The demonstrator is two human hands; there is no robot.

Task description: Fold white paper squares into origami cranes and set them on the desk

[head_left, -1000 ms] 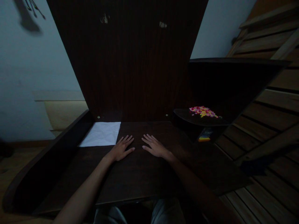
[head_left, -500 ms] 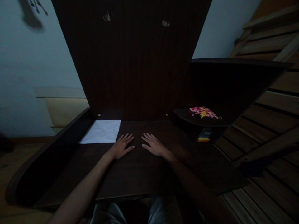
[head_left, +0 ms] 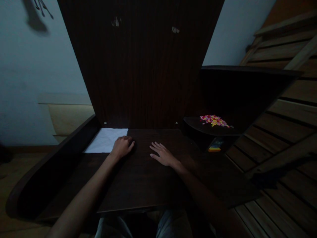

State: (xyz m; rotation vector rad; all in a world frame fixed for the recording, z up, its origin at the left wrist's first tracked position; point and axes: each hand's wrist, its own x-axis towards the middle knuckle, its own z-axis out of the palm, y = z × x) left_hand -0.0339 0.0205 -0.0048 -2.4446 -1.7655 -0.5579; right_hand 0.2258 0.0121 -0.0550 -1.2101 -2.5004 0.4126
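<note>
My left hand (head_left: 122, 147) rests over the right edge of a white folded sheet (head_left: 104, 140), cloth or paper, which lies flat at the back left of the dark desk top. Its fingers bend downward and their tips are hidden, so whether they grip the sheet does not show. The thumb points right over the bare wood. My right hand (head_left: 162, 154) lies flat, palm down, on the desk (head_left: 138, 188), fingers stretched out and nothing in it.
A small corner shelf (head_left: 192, 123) at the right carries a heap of small pink, red and yellow pieces (head_left: 215, 120). Below it stands an object with a yellow-orange base (head_left: 214, 149). A raised dark side panel (head_left: 49, 165) borders the left; wooden slats (head_left: 292, 112) stand at the right.
My left hand has shifted left and back from the bare desk onto the sheet's right edge, its spread fingers now bent. My right hand stays in place.
</note>
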